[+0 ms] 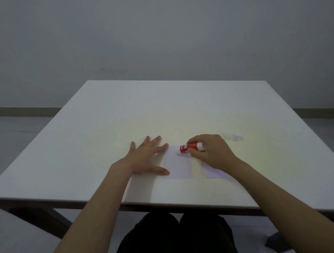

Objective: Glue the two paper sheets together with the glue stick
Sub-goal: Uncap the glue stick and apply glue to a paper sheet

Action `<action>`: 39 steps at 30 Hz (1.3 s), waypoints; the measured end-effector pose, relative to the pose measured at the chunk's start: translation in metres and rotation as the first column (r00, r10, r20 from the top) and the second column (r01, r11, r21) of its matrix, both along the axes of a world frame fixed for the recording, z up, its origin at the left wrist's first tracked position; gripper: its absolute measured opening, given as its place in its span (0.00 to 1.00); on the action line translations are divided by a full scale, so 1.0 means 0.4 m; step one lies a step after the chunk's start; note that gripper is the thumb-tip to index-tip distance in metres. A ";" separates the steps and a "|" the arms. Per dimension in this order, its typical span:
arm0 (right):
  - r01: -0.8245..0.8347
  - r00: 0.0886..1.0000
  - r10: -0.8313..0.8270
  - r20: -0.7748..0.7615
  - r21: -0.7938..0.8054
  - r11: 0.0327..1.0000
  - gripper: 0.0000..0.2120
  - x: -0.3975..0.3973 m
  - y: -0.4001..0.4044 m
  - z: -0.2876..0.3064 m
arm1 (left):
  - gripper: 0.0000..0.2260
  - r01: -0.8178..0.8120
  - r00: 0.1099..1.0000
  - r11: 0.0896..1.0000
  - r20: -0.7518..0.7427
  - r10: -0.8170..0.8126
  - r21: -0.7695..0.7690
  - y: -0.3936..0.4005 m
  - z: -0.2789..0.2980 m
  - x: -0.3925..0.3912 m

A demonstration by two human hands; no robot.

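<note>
Two small white paper sheets lie side by side near the table's front edge. The left sheet is fully visible. The right sheet is mostly hidden under my right hand and wrist. My right hand grips a red glue stick, lying almost level, with its uncapped tip touching the far edge of the left sheet. My left hand lies flat with fingers spread, pressing on the table at the left sheet's left edge.
The white glue stick cap stands on the table to the right of my right hand. The white table ends near my lap. My dark-clothed legs are below the front edge.
</note>
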State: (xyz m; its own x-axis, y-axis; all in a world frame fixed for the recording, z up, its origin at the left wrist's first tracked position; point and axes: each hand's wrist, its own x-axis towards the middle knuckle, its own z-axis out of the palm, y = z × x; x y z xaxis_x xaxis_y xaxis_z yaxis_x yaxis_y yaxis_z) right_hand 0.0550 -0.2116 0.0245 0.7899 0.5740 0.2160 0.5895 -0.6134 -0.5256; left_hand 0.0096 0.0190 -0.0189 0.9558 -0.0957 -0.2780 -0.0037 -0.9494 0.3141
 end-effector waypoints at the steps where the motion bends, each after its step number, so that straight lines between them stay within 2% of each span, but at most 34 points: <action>1: 0.034 0.999 -0.034 0.005 0.007 0.999 0.10 0.004 -0.004 -0.002 | 0.44 0.000 1.000 1.000 -0.004 0.000 -0.003 -0.001 0.003 -0.001; 3: 0.023 0.999 -0.024 0.023 0.033 0.999 0.10 -0.010 -0.008 -0.006 | 0.44 -0.002 1.000 1.000 -0.008 0.002 -0.002 -0.004 0.008 -0.002; 5: -0.074 0.997 0.073 0.018 0.030 0.997 0.10 -0.040 -0.016 -0.009 | 0.44 0.001 1.000 1.000 -0.010 -0.001 0.014 -0.007 0.009 -0.002; 9: -0.232 0.962 0.231 -0.148 0.008 0.973 0.11 -0.060 -0.031 0.002 | 0.44 -0.010 1.000 1.000 -0.011 0.011 0.004 -0.007 0.009 -0.002; 11: -0.192 0.967 0.195 -0.167 0.035 0.981 0.10 -0.033 -0.036 0.005 | 0.44 -0.005 1.000 1.000 -0.010 0.005 0.013 -0.006 0.009 -0.002; 15: 0.007 0.995 0.000 -0.102 0.070 0.998 0.09 0.017 -0.053 0.009 | 0.44 -0.010 1.000 1.000 -0.004 0.010 -0.017 -0.005 0.008 -0.005; 19: -0.112 0.988 0.115 -0.101 0.034 0.993 0.08 -0.023 -0.073 0.000 | 0.44 -0.009 1.000 1.000 -0.003 0.009 -0.010 -0.003 0.004 -0.004; 23: -0.201 0.958 0.205 -0.200 0.040 0.979 0.08 -0.050 -0.091 0.007 | 0.44 -0.012 1.000 1.000 -0.010 0.012 -0.006 -0.005 0.007 -0.004; 25: -0.151 0.965 0.156 -0.210 0.038 0.988 0.08 -0.033 -0.094 0.011 | 0.44 -0.013 1.000 1.000 -0.016 0.013 -0.019 -0.005 0.010 -0.006; 28: 0.020 0.991 -0.014 -0.136 0.046 0.999 0.08 -0.004 -0.093 0.009 | 0.44 -0.012 1.000 0.999 -0.024 0.012 -0.035 -0.006 0.014 -0.008; 30: 0.117 0.989 -0.106 -0.098 0.112 0.987 0.08 0.003 -0.098 0.006 | 0.44 -0.011 1.000 0.999 -0.021 0.010 -0.044 -0.005 0.013 -0.008; 32: 0.186 0.978 -0.163 -0.128 0.193 0.964 0.07 0.001 -0.105 0.004 | 0.44 -0.014 1.000 0.997 -0.006 0.014 -0.074 -0.003 0.007 -0.012; 33: 0.225 0.966 -0.182 -0.186 0.246 0.943 0.06 -0.004 -0.110 0.002 | 0.44 -0.018 1.000 0.995 0.009 0.019 -0.097 -0.001 0.002 -0.015; 35: 0.334 0.891 -0.128 -0.436 0.435 0.836 0.08 -0.022 -0.117 0.003 | 0.44 -0.027 0.998 0.991 0.045 0.034 -0.133 0.003 -0.007 -0.020; 37: 0.495 0.717 0.077 -0.693 0.584 0.644 0.09 -0.054 -0.114 0.003 | 0.44 -0.033 0.997 0.987 0.063 0.043 -0.154 0.007 -0.011 -0.022; 39: 0.608 0.551 0.230 -0.802 0.575 0.548 0.08 -0.095 -0.102 0.004 | 0.42 -0.047 0.996 0.979 0.059 0.060 -0.199 0.009 -0.009 -0.023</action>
